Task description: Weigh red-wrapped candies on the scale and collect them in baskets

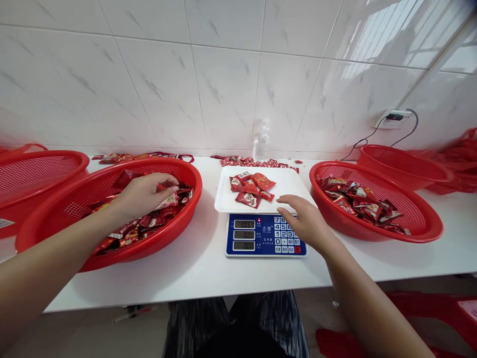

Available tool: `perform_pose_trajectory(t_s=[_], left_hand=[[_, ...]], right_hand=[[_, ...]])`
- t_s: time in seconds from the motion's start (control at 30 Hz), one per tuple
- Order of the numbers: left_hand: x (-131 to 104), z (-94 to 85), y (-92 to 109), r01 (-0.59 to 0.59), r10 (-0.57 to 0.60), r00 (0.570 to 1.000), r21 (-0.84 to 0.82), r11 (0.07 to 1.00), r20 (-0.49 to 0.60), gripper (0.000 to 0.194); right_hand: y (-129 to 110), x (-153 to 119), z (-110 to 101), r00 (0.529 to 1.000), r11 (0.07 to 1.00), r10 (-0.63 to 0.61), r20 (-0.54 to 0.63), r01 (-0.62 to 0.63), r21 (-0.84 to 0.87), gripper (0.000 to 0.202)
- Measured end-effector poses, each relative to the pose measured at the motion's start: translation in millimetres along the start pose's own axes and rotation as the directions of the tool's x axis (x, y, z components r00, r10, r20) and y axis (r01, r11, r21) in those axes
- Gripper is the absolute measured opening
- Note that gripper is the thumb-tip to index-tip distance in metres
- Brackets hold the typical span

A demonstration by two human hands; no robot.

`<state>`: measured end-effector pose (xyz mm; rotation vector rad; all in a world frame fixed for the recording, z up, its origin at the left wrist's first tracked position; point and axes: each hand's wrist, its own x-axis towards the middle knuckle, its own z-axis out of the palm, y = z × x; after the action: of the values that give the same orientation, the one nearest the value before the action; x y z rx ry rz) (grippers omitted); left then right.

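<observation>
My left hand (151, 193) is over the large red basket (197, 199) on the left, its fingers bent and a little apart. Just under it lie small red wrapped packets (130, 233), one of them cream-coloured (169, 200) close to the thumb. My right hand (303, 219) hovers by the right front of the white scale tray (290, 184), thumb and forefinger spread with nothing between them. Several red packets (248, 200), some with white labels, sit together on the tray. Below it, the blue scale panel (266, 236) shows lit digits and a keypad.
A red basket (425, 219) with more packets stands right of the scale, with an empty-looking basket (406, 166) behind it. Another basket (30, 171) is at far left. A clear bottle (263, 141) and red strips (249, 162) lie along the tiled wall. A cable hangs from the socket (391, 119).
</observation>
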<state>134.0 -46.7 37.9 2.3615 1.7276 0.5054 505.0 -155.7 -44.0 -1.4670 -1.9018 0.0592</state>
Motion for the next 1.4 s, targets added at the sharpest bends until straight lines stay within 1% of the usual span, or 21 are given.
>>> perform_pose_trajectory(t_s=[0.1, 0.23, 0.3, 0.37, 0.43, 0.5, 0.57, 0.6, 0.63, 0.67, 0.7, 0.77, 0.83, 0.87, 0.93, 1.03, 1.13, 1.27, 1.3, 1.33, 1.4], left_hand=[[1.1, 5.2, -6.5, -0.026, 0.026, 1.000, 0.002, 1.000, -0.014, 0.031], [1.7, 8.0, -8.7, -0.079, 0.080, 0.997, 0.047, 0.996, -0.012, 0.030], [0.5, 8.1, -9.0, -0.091, 0.091, 0.996, 0.053, 0.994, -0.003, 0.031], [-1.3, 8.3, -10.0, -0.097, 0.097, 0.995, 0.049, 0.994, 0.008, 0.031], [-2.9, 8.5, -11.8, -0.098, 0.098, 0.995, 0.036, 0.995, 0.005, 0.031], [-3.9, 8.4, -13.4, -0.093, 0.093, 0.996, 0.013, 0.996, 0.002, 0.031], [-4.3, 7.6, -14.1, -0.087, 0.087, 0.996, -0.019, 0.996, 0.010, 0.032], [-4.4, 7.0, -14.1, -0.077, 0.077, 0.997, -0.031, 0.997, 0.015, 0.033], [-4.5, 6.3, -13.9, -0.066, 0.067, 0.998, -0.039, 0.997, 0.016, 0.033], [-4.7, 5.6, -13.6, -0.057, 0.058, 0.998, -0.047, 0.997, 0.014, 0.033], [-4.9, 4.8, -13.3, -0.045, 0.046, 0.999, -0.057, 0.997, 0.010, 0.032], [-5.6, 3.6, -13.1, -0.028, 0.029, 1.000, -0.087, 0.996, 0.005, 0.031], [-6.6, 2.7, -13.0, -0.018, 0.019, 1.000, -0.111, 0.994, 0.011, 0.031], [-7.2, 2.4, -12.8, -0.007, 0.009, 1.000, -0.113, 0.994, 0.016, 0.031], [-8.2, 2.0, -11.4, 0.015, -0.011, 0.999, -0.106, 0.994, 0.031, 0.031], [-9.3, 1.5, -7.6, 0.033, -0.026, 0.997, -0.109, 0.993, 0.066, 0.030], [-9.5, 1.0, -4.4, 0.032, -0.024, 0.997, -0.115, 0.993, 0.074, 0.031], [-8.9, 1.2, -3.9, 0.028, -0.021, 0.997, -0.109, 0.994, 0.070, 0.031], [-8.9, 1.6, -4.2, 0.027, -0.020, 0.997, -0.101, 0.994, 0.069, 0.031], [-9.0, 2.0, -4.5, 0.026, -0.020, 0.998, -0.093, 0.995, 0.067, 0.032], [-9.5, 2.8, -5.1, 0.027, -0.020, 0.998, -0.096, 0.995, 0.066, 0.035]], right_hand=[[3.2, 22.7, 10.7, 0.997, 0.994, 0.045, 0.068, -0.039, -0.098, 0.024], [-0.3, 48.0, 24.8, 0.982, 0.965, 0.130, 0.141, -0.092, -0.244, 0.019], [-3.0, 54.6, 28.9, 0.976, 0.948, 0.164, 0.146, -0.115, -0.296, 0.015], [-4.6, 55.0, 27.8, 0.973, 0.945, 0.177, 0.145, -0.127, -0.302, 0.010], [-4.9, 48.4, 19.0, 0.977, 0.956, 0.172, 0.125, -0.135, -0.260, 0.006], [-5.2, 35.6, 2.5, 0.985, 0.979, 0.156, 0.075, -0.144, -0.148, 0.006], [-7.0, 18.6, -18.9, 0.988, 0.989, 0.145, -0.051, -0.143, 0.035, 0.011], [-9.0, 9.4, -29.7, 0.975, 0.982, 0.155, -0.156, -0.135, 0.130, 0.016], [-11.5, 0.1, -39.6, 0.946, 0.969, 0.176, -0.272, -0.117, 0.220, 0.021], [-14.7, -9.1, -48.0, 0.900, 0.950, 0.206, -0.385, -0.091, 0.298, 0.027], [-17.9, -17.8, -54.4, 0.842, 0.931, 0.244, -0.481, -0.065, 0.358, 0.033], [-23.3, -33.7, -60.3, 0.721, 0.903, 0.315, -0.617, -0.029, 0.428, 0.042], [-24.6, -47.0, -58.1, 0.630, 0.897, 0.359, -0.689, -0.030, 0.440, 0.048], [-23.3, -52.5, -54.8, 0.603, 0.901, 0.368, -0.708, -0.041, 0.433, 0.049], [-17.6, -61.3, -46.8, 0.578, 0.910, 0.369, -0.727, -0.069, 0.408, 0.051], [-8.3, -67.9, -37.0, 0.568, 0.920, 0.365, -0.738, -0.096, 0.380, 0.053], [-4.1, -68.0, -32.9, 0.568, 0.919, 0.370, -0.736, -0.104, 0.381, 0.053], [-1.9, -67.7, -27.1, 0.569, 0.923, 0.325, -0.755, -0.018, 0.384, 0.055], [-1.4, -68.7, -23.4, 0.585, 0.917, 0.328, -0.742, -0.011, 0.398, 0.054], [-1.3, -69.9, -18.7, 0.616, 0.909, 0.338, -0.712, -0.017, 0.417, 0.053], [-4.3, -70.9, -6.1, 0.721, 0.898, 0.340, -0.603, -0.059, 0.436, 0.051]])
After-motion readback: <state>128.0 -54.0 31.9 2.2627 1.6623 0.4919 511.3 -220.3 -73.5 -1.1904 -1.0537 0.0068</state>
